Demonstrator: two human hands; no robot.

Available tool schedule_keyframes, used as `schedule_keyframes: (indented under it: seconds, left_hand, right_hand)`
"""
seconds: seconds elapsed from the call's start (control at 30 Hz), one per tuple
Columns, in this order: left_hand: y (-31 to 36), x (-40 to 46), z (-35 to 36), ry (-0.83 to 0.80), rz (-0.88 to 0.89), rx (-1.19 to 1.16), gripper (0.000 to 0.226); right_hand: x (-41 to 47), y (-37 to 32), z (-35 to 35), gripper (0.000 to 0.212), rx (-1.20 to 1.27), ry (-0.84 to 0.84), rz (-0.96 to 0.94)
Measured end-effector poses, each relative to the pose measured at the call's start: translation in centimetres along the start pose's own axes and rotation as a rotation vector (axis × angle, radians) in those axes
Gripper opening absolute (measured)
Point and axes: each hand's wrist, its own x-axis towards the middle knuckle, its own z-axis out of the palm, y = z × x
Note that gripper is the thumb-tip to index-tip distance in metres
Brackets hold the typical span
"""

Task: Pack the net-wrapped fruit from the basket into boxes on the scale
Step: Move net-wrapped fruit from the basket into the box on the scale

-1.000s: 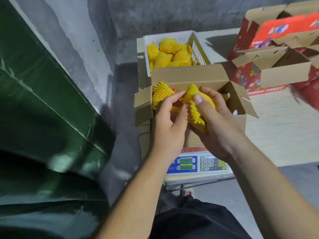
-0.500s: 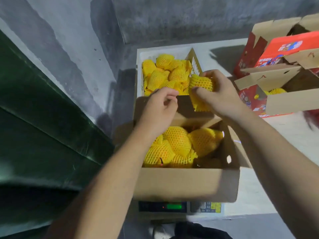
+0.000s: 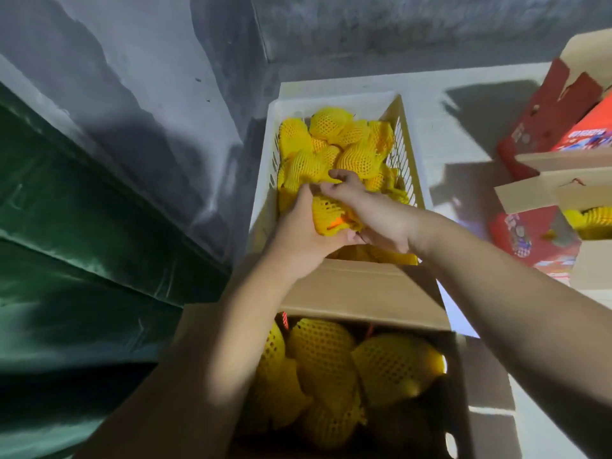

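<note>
Head camera looks steeply down, close over basket point(image 3: 334, 104) and box point(image 3: 361, 293).

We are in a plain fruit-packing room, more storeroom than shop. Bare grey concrete walls point(image 3: 159, 104) meet in a corner, and a green tarpaulin point(image 3: 82, 260) hangs at our left. A white plastic basket point(image 3: 334, 104) heaped with net-wrapped fruit point(image 3: 331, 122) sits behind an open cardboard box point(image 3: 361, 293), and printed red cartons point(image 3: 543, 120) stand open to our right.
</note>
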Motion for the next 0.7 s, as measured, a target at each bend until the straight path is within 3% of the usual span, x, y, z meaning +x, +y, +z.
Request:
schedule_keyframes:
  seconds: [0.07, 0.17, 0.27, 0.33, 0.43, 0.57, 0.7]
  left_hand:
    - [-0.2, 0.0, -0.5, 0.089, -0.022, 0.088, 0.077]
    - [0.2, -0.1, -0.5, 0.106, -0.055, 0.223, 0.078]
    - [0.5, -0.1, 0.0, 0.087, -0.107, 0.377, 0.081]
    - [0.1, 0.0, -0.1, 0.097, -0.171, 0.411, 0.083]
    - [-0.5, 0.1, -0.3, 0.081, -0.229, 0.366, 0.082]
    - [-0.3, -0.3, -0.5, 0.077, -0.233, 0.319, 0.086]
    - [0.9, -1.3, -0.5, 0.168, -0.054, 0.538, 0.091]
  right_hand:
    - [2.5, -0.3, -1.3, 0.059, -0.118, 0.113, -0.055]
    - [7.2, 0.1, -4.8, 0.048, -0.783, 0.399, -0.136]
    - [11.1, 0.1, -4.9, 0.073, -1.146, 0.281, -0.193]
    - [13.6, -0.4, -2.8, 0.094, -1.237, 0.149, -0.307]
    - [16.7, -0.5, 0.4, 0.110, -1.367, 0.038, -0.188]
    - [18.1, 0.6, 1.8, 0.081, -1.379, 0.249, -0.072]
    - [18.1, 0.8, 1.1, 0.053, -1.225, 0.271, -0.106]
